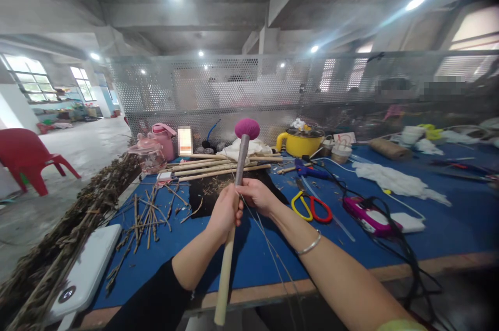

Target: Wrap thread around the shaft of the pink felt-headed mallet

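My left hand (225,210) is wrapped round a pale wooden stick (225,279) that slants up over the table. The stick's upper part has a grey wrapping (244,154), and a round purple head (247,129) sits on its top end. My right hand (255,195) pinches at the stick just above the left fingers, where the wrapping ends. Thin strands of twine (268,242) hang from that spot past the table's front edge. What the right fingertips press on is too small to see fully.
Scissors (312,207) with yellow and red handles lie right of my hands, near a glue gun (310,170) and a magenta power strip (370,216). Several bare sticks (210,166), twigs (148,216) and a yellow pot (302,143) stand or lie around. A white power bank (88,274) is at front left.
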Tool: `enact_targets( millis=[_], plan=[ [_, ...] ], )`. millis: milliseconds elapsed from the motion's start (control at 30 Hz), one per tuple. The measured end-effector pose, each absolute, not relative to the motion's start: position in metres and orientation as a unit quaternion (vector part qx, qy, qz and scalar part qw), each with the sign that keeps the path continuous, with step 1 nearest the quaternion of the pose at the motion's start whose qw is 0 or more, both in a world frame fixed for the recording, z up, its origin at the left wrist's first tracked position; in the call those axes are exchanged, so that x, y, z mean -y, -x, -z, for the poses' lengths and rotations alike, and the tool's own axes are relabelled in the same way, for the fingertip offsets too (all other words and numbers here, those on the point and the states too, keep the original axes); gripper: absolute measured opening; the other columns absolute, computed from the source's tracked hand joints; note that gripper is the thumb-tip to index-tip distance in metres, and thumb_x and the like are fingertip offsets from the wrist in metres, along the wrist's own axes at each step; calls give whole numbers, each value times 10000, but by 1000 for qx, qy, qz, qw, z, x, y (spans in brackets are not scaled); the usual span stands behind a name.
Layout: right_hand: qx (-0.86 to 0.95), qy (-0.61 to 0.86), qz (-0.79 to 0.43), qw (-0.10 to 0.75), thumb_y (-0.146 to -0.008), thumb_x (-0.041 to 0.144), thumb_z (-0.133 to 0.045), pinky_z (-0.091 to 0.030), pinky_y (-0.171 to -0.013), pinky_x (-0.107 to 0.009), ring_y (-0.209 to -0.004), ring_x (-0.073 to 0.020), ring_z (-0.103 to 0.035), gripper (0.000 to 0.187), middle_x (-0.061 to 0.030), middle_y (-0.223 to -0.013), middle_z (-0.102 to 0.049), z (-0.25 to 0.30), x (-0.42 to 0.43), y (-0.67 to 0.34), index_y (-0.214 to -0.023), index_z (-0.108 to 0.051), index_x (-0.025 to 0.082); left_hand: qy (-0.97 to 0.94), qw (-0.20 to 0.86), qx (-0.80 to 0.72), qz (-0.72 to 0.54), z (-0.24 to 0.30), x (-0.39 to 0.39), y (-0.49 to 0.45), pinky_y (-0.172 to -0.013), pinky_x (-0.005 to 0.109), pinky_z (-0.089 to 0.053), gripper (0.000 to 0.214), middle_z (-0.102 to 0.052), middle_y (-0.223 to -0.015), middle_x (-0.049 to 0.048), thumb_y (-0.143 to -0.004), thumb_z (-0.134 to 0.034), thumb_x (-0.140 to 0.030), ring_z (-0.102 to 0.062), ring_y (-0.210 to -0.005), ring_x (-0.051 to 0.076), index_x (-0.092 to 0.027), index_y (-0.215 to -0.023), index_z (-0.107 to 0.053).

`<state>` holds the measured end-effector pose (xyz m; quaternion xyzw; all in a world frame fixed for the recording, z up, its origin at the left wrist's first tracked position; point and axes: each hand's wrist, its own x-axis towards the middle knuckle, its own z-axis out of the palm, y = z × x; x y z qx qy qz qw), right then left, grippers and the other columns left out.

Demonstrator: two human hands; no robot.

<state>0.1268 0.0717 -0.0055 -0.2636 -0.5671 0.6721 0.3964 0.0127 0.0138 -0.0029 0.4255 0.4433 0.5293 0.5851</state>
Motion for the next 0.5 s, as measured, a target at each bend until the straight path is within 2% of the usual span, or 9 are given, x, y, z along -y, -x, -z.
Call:
enact_targets(
  millis=[67,133,167,267,367,433,500],
  plan=[
    [577,277,-657,398,-633,294,-670,-338,-427,-200,-463,-96,-499,240,-24,-591,-598,9,-75,-127,-738,-564,105,-496,436,-498,-561,10,-16,-13,-441,180,-367,469,-548,-636,-13,-673,-628,-452,-486,-488,83,-173,-1023,-487],
    [584,296,-639,404,-625,281,-681,-351,-458,-197,-504,-97,-513,237,-31,-620,-609,11,-78,-129,-726,-574,95,-539,355,-519,-561,16,-18,-12,-526,193,-411,362,-601,-682,18,-619,-694,-307,-543,-581,105,-148,-909,-547],
    [584,301,-636,405,-628,282,-684,-342,-452,-191,-496,-87,-502,235,-24,-611,-602,11,-79,-130,-719,-574,95,-545,352,-524,-552,17,-20,-11,-523,194,-412,306,-607,-669,22,-618,-690,-282,-545,-574,106,-141,-858,-562],
    [578,288,-658,387,-656,301,-672,-248,-375,-169,-397,-47,-409,242,21,-532,-541,10,-80,-134,-754,-563,108,-516,426,-523,-528,16,-23,-10,-412,180,-369,258,-591,-613,11,-673,-631,-317,-497,-450,82,-133,-839,-560],
    [569,261,-693,357,-687,324,-652,-143,-328,-161,-330,-21,-298,276,55,-480,-478,6,-79,-137,-847,-560,119,-476,497,-478,-546,12,-23,-15,-380,172,-372,271,-609,-695,29,-714,-580,-366,-494,-421,62,-129,-837,-533],
    [565,240,-706,352,-688,326,-655,-148,-323,-152,-332,-20,-288,285,63,-470,-451,5,-79,-138,-856,-556,119,-460,524,-441,-565,11,-22,-18,-398,174,-397,276,-618,-743,43,-732,-555,-388,-511,-433,58,-127,-816,-524],
    [565,219,-712,354,-676,326,-663,-215,-332,-151,-349,-29,-324,275,57,-482,-456,6,-79,-138,-814,-549,118,-458,547,-419,-562,11,-22,-19,-419,185,-414,288,-625,-744,49,-750,-526,-408,-530,-448,69,-130,-826,-528]
  ],
)
